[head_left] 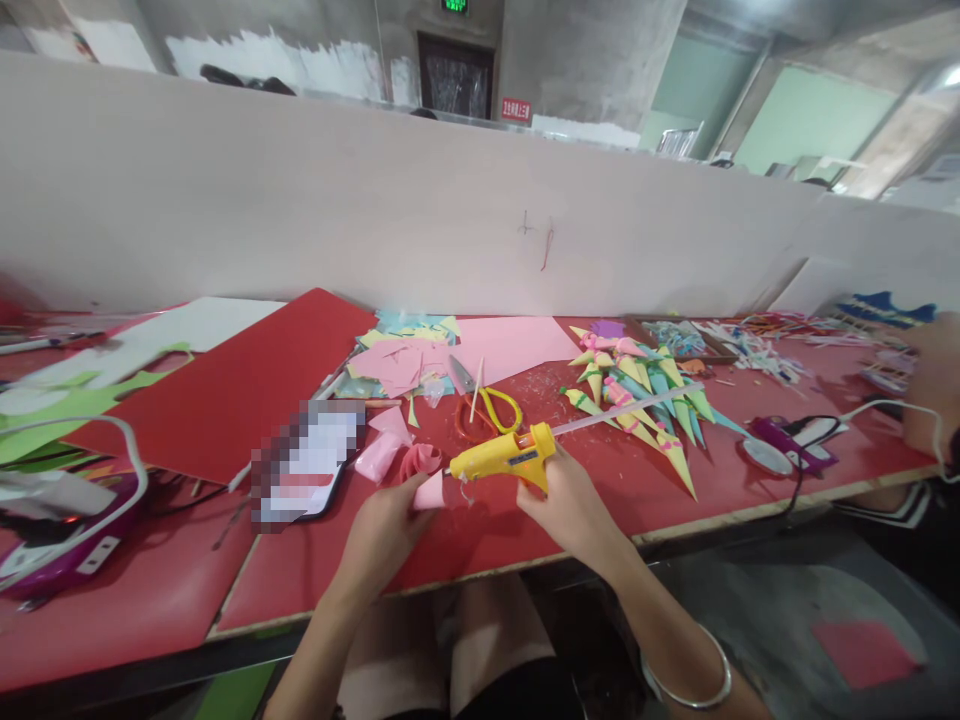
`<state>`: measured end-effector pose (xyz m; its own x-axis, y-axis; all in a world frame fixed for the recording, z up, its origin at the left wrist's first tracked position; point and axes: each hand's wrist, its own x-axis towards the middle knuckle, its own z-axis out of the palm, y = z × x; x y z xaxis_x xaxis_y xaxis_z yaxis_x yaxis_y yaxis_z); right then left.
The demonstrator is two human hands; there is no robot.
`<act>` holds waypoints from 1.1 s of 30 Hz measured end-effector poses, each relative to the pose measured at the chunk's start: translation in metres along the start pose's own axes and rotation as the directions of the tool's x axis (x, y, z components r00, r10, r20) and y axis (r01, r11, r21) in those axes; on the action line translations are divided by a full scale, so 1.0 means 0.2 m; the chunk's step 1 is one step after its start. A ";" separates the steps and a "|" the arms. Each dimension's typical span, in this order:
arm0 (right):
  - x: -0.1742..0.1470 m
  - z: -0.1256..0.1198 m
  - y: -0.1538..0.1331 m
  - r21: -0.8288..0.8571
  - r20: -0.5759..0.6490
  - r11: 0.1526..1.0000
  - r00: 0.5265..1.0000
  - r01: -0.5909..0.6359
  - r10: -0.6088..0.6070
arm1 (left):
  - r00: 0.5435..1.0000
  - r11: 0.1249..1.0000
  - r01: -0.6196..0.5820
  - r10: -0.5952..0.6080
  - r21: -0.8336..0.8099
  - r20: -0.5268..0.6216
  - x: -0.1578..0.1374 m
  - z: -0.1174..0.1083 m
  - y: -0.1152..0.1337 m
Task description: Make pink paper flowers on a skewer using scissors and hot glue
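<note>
My right hand (574, 505) is wrapped round the handle of a yellow glue gun (502, 458). A long clear glue stick (630, 408) sticks out of its back end. The nozzle points left and meets the edge of a pink paper piece (429, 492), which my left hand (386, 535) pinches between thumb and fingers. Just behind that piece lies a coiled red-pink paper strip (420, 460); whether they touch I cannot tell. Beyond the gun are scissors (499, 408) with one yellow and one orange handle loop, a thin pale stick (476, 390) lying across them.
Folded paper cones (652, 400) in yellow, green and blue are heaped to the right. A phone (311, 460), pink paper scraps (401, 362) and a large red sheet (247, 380) lie leftward. Purple power strips (795, 445) with cables flank the work area. Another person's arm (930, 390) shows at far right.
</note>
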<state>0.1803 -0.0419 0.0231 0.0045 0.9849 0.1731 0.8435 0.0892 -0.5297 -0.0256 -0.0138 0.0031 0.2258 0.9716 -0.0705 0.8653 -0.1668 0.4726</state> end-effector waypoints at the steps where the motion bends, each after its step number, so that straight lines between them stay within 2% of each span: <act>1: 0.00 0.00 0.00 -0.007 0.007 1.000 1.000 -0.007 0.007 | 1.000 1.000 0.005 -0.005 0.015 0.002 0.00 0.00 0.00; 13: -0.03 -0.01 -0.01 -0.134 0.108 0.991 0.994 -0.015 0.030 | 0.999 0.994 0.029 -0.025 0.106 -0.039 0.00 -0.01 -0.03; 18: -0.04 -0.02 0.00 -0.104 0.125 0.994 0.992 0.036 -0.023 | 0.998 0.997 0.019 -0.014 0.075 -0.058 0.00 0.00 -0.05; 23: -0.05 -0.01 0.00 -0.052 0.129 0.997 0.990 0.061 -0.054 | 1.000 0.995 -0.008 0.010 0.098 -0.019 -0.01 0.00 -0.03; 28: -0.04 0.02 -0.01 0.006 0.091 1.000 0.995 0.031 -0.031 | 1.000 0.992 0.000 0.000 0.128 -0.003 -0.02 0.00 -0.01; 33: -0.03 0.02 -0.01 -0.018 0.075 1.000 0.997 -0.006 0.007 | 1.000 0.983 0.004 -0.003 0.184 -0.002 -0.02 0.00 0.00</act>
<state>0.1765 -0.0474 0.0198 -0.0299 0.9939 0.1063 0.8529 0.0808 -0.5158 -0.0272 -0.0182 0.0035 0.2217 0.9726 -0.0700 0.9339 -0.1911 0.3022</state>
